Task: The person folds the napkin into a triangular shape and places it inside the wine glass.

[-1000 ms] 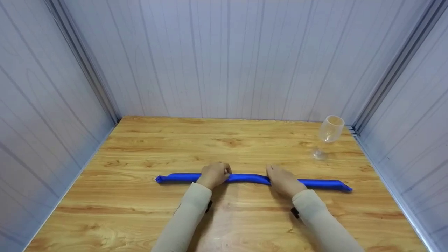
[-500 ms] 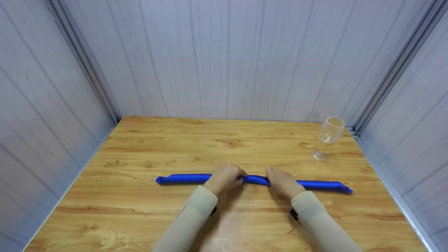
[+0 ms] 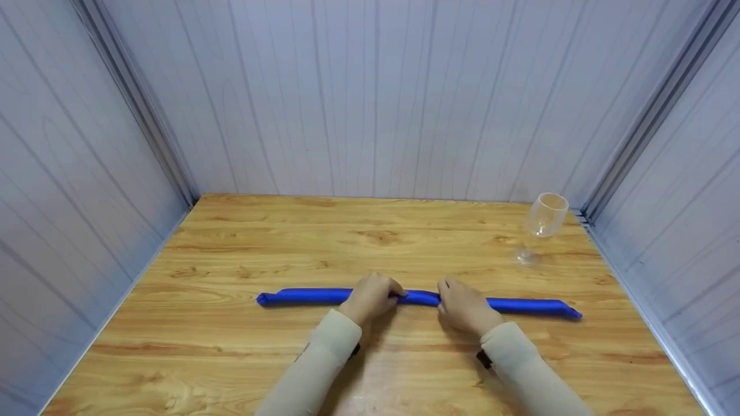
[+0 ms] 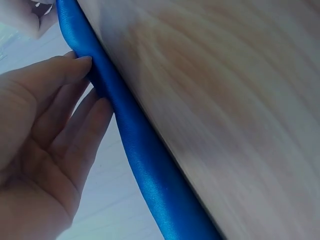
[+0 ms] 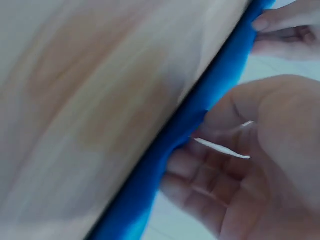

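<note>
A blue satin cloth [image 3: 315,296], rolled into a long thin strip, lies left to right across the wooden table [image 3: 370,242]. Its two ends taper to points. Near its middle my left hand [image 3: 373,297] pinches the roll between thumb and fingers; the left wrist view shows the thumb [image 4: 80,67] against the blue fabric. A short way to the right, my right hand [image 3: 465,305] also pinches it. In the right wrist view the thumb and index finger meet at a crease in the cloth [image 5: 182,122]. A short blue stretch shows between both hands.
A clear stemmed glass [image 3: 546,216] stands upright at the back right of the table, beyond the cloth's right end. Pale panelled walls [image 3: 376,98] enclose the back and both sides.
My left hand has slid right along the cloth, closer to the right hand. The right hand has shifted very slightly left. The cloth's ends and the glass stay in place.
</note>
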A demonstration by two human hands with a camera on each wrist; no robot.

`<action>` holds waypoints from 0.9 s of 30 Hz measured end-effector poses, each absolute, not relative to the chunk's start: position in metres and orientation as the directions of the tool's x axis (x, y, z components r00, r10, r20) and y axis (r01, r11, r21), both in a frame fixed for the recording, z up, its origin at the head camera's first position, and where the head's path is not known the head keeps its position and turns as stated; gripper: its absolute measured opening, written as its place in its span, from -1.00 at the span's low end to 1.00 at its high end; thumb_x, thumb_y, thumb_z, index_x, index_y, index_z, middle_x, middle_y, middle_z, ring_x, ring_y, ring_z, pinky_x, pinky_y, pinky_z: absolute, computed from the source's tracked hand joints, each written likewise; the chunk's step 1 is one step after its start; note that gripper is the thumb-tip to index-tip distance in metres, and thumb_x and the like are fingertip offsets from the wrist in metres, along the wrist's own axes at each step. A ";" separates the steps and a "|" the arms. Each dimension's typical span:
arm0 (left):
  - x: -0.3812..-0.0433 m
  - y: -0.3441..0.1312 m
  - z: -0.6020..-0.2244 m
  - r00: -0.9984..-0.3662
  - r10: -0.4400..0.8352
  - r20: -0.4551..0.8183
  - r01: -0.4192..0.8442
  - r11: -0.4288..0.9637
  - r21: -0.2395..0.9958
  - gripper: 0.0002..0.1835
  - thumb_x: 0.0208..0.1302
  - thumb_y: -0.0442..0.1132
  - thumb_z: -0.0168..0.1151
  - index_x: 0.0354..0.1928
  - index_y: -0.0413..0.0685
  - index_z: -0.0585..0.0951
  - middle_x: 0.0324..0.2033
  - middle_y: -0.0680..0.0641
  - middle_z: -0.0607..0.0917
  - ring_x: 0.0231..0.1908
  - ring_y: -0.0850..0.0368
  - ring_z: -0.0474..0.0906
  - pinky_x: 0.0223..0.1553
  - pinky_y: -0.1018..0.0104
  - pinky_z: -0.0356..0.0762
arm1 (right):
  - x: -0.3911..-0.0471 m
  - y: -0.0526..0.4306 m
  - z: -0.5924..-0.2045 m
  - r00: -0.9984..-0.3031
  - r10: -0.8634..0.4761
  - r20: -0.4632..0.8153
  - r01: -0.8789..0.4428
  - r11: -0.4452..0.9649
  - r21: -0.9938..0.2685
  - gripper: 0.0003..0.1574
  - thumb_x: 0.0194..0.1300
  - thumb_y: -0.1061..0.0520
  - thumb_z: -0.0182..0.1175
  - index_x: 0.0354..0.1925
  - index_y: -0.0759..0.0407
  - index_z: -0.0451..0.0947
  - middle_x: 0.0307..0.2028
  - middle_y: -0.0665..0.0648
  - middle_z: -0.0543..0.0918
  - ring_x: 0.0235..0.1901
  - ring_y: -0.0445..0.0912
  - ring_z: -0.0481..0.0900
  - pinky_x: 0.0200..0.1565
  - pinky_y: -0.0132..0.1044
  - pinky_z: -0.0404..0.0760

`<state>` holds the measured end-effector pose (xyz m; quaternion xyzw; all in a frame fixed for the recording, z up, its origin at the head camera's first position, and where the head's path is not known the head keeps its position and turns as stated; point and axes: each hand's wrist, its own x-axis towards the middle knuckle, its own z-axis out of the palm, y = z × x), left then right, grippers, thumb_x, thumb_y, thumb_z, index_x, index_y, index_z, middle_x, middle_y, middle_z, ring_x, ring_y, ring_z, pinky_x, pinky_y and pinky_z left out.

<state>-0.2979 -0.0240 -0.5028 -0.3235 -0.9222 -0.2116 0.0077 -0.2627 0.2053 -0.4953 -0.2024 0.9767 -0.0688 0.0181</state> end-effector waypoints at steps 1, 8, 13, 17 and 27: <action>-0.298 -0.025 -0.502 -0.794 0.589 0.150 0.594 0.700 0.398 -0.77 0.27 -0.38 0.38 -0.08 0.03 0.80 -0.15 0.06 0.78 -0.08 0.12 0.69 -0.04 0.27 0.61 | -0.261 0.202 -0.495 -0.920 -0.392 0.000 -0.390 0.913 -0.117 -0.70 0.37 0.13 0.21 -0.09 0.36 0.46 -0.24 0.21 0.48 -0.29 0.10 0.53 -0.21 0.02 0.59; -0.296 -0.025 -0.501 -0.809 0.567 0.158 0.569 0.686 0.454 -0.78 0.23 -0.39 0.41 -0.11 0.01 0.81 -0.18 0.06 0.78 -0.10 0.14 0.69 -0.06 0.28 0.62 | -0.256 0.179 -0.491 -0.941 -0.336 0.035 -0.334 0.942 0.045 -0.51 0.24 -0.05 0.42 -0.21 0.36 0.55 -0.37 0.26 0.55 -0.35 0.17 0.60 -0.32 0.06 0.63; -0.297 -0.024 -0.500 -0.809 0.568 0.153 0.567 0.683 0.461 -0.77 0.21 -0.36 0.44 -0.10 0.02 0.81 -0.18 0.08 0.78 -0.11 0.16 0.69 -0.06 0.26 0.62 | -0.260 0.168 -0.492 -0.921 -0.368 0.128 -0.342 0.921 0.188 -0.72 0.22 0.16 0.39 -0.50 0.27 0.55 -0.55 0.16 0.57 -0.53 0.04 0.63 -0.53 -0.10 0.63; -0.298 -0.024 -0.500 -0.818 0.561 0.123 0.546 0.694 0.469 -0.75 0.20 -0.33 0.46 -0.07 0.04 0.80 -0.16 0.10 0.78 -0.10 0.17 0.69 -0.05 0.25 0.62 | -0.264 0.165 -0.495 -0.908 -0.380 0.179 -0.335 0.912 0.236 -0.72 0.17 0.27 0.37 -0.61 0.19 0.53 -0.64 0.10 0.55 -0.62 -0.03 0.58 -0.61 -0.15 0.59; -0.299 -0.023 -0.506 -0.847 0.526 0.080 0.513 0.769 0.380 -0.58 0.09 0.00 0.56 -0.02 0.02 0.76 -0.14 0.00 0.70 -0.11 0.07 0.63 -0.05 0.18 0.59 | -0.267 0.164 -0.495 -0.925 -0.363 0.108 -0.325 0.907 0.270 -0.72 0.22 0.26 0.33 -0.60 0.18 0.53 -0.63 0.09 0.51 -0.61 -0.07 0.54 -0.62 -0.18 0.55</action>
